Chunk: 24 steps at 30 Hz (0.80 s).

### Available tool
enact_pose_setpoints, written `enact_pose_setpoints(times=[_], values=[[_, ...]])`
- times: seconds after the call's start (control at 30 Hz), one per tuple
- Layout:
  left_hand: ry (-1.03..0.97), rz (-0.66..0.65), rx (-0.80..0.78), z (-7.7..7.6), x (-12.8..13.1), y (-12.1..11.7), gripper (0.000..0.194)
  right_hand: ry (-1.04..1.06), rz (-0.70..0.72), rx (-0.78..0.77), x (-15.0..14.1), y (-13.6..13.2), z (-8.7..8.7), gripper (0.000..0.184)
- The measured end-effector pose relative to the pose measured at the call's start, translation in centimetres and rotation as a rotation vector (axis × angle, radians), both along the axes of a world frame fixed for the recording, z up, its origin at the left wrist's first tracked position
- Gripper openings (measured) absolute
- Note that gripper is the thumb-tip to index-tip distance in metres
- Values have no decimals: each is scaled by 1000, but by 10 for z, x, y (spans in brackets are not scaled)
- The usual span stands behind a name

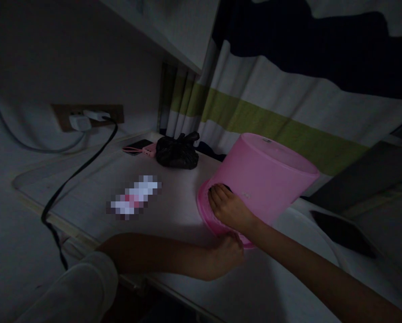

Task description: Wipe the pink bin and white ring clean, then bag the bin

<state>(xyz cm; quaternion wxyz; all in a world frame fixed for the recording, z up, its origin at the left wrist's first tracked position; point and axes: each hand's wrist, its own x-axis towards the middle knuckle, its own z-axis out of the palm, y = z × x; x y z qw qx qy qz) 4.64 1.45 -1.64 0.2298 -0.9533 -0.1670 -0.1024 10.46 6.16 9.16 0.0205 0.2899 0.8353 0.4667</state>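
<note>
A pink plastic bin (264,175) lies tilted on the white desk, its darker pink rim (203,207) toward the lower left and its other end raised to the right. My left hand (229,255) is closed at the lower edge of that rim; its fingertips are hidden. My right hand (229,207) presses with bent, closed fingers against the bin's side just above the rim. A small dark patch shows beside those fingers, too dim to name.
A knotted black plastic bag (177,151) sits at the back, beside a pink power bank (149,149) and a dark phone-like slab (135,146). A blurred-out bright item (133,197) lies leftward. A black cable (82,168) hangs from the wall socket (61,117). Striped curtains (271,85) stand behind; a dark flat object (342,233) is right.
</note>
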Motion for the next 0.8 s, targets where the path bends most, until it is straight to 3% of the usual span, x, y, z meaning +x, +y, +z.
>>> enact_pose_setpoints(times=[0.23,0.37,0.5,0.63,0.8], values=[[0,3,-5,9,-7,-2,15,43,-120,145,7,9,85,29],[-2,22,-6,8,-4,-1,15,149,-69,196,23,-2,104,33],[-47,23,36,8,-6,-4,20,171,34,198,42,-20,90,37],[-92,55,74,4,-7,-6,27,120,88,164,57,-37,59,38],[-115,64,75,-4,-2,-5,20,55,126,53,73,-54,23,37]])
